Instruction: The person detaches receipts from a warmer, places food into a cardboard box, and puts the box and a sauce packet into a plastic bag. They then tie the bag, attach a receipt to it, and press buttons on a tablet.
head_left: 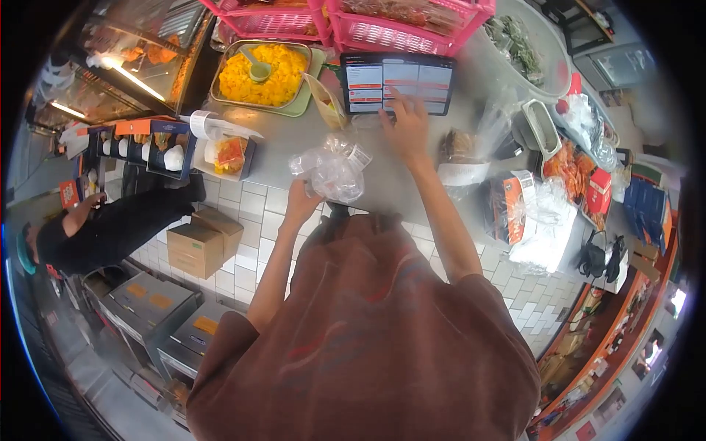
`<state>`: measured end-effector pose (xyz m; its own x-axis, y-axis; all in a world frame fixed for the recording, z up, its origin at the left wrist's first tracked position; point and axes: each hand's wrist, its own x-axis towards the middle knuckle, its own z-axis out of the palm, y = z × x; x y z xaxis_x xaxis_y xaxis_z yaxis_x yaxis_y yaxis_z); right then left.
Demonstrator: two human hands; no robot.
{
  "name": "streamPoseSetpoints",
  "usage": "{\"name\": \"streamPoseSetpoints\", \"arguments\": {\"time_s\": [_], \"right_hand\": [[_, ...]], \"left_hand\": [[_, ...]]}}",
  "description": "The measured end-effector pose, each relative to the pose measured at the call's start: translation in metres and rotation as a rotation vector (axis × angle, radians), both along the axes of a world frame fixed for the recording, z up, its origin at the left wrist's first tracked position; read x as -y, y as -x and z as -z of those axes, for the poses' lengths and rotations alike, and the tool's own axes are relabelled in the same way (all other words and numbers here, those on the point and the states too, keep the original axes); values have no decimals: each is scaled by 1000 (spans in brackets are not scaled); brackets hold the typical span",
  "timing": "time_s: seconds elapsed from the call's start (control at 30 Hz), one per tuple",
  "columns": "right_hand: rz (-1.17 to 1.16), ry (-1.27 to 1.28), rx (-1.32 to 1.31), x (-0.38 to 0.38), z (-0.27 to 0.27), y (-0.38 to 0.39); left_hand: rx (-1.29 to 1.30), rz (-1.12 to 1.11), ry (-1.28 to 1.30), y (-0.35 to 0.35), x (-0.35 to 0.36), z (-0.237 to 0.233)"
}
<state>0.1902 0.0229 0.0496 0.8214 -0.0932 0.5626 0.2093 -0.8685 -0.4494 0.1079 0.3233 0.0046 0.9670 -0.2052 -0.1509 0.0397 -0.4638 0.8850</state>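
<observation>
My right hand (406, 126) reaches to the tablet (398, 82), its fingers apart over the lower part of the lit screen. Nothing is held in it. At the counter's near edge, my left hand (300, 203) has its fingers closed at the lower left side of a clear plastic bag (334, 176). A printed label (358, 159) shows on the bag's right side; what the bag holds is hard to make out. A paper bag or sleeve (326, 103) stands between the tablet and a tray of yellow food (262, 77) with a scoop in it.
Pink baskets (382, 33) stand behind the tablet. An open food box (227, 157) sits to the left, a wrapped brown item (461, 145) and an orange-and-black box (510, 209) to the right. Cardboard boxes (195, 248) and another person (110, 220) are at left.
</observation>
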Motion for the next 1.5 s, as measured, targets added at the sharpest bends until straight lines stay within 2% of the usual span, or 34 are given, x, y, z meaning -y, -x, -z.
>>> {"name": "streamPoseSetpoints", "arguments": {"time_s": [0.2,0.33,0.5,0.57,0.6,0.67,0.7,0.73,0.8,0.83,0.9,0.93,1.0,1.03,1.1,1.13,1.17,1.2,1.23,1.3,1.37,1.43,1.47,1.5], "right_hand": [[-109,47,-45,-11,0,-10],[-100,78,-26,-15,0,-15],[-76,-25,73,-11,-9,7],[-27,-64,62,-6,-25,38],[2,-105,56,-3,-32,55],[76,-157,31,7,-25,94],[116,-222,21,12,-21,112],[148,-212,18,17,-17,132],[450,-604,-94,29,-12,161],[479,-600,-87,37,-15,162],[653,-401,37,66,-17,152],[681,-402,47,84,-9,142],[700,-11,-18,117,13,125],[725,-18,-13,121,17,128],[498,-396,-345,129,26,122],[492,-330,-308,126,37,126],[480,-261,-273,120,46,135],[447,-231,-297,112,34,145],[411,-201,-325,107,13,161],[210,-445,-211,112,-34,195],[231,-251,33,133,-47,244],[359,-411,174,164,-58,285],[605,-509,88,179,-74,296],[659,-460,39,207,-75,301]], "left_hand": [[9,-21,4,5,4,-9],[22,-12,-16,5,3,-8],[121,57,-58,0,6,-27],[391,139,-475,-4,6,-22],[393,173,-457,-11,16,-33],[539,192,-153,-26,42,-66],[492,118,19,-28,49,-42],[485,146,35,-36,55,-41],[618,387,-94,-53,65,-42],[618,414,-79,-54,75,-44],[278,429,213,-50,95,-47],[279,458,217,-48,104,-40],[290,314,-34,-41,123,-21],[296,339,-37,-39,143,-32],[68,151,257,-38,190,-50],[77,159,253,-40,203,-48],[56,267,175,-43,213,-42],[26,369,93,-41,225,-38],[23,362,86,-36,243,-42],[129,394,142,-33,274,-62],[136,388,118,-33,298,-73],[141,374,104,-31,313,-75],[55,420,21,-30,315,-76],[-33,468,-62,-28,315,-76]]}}
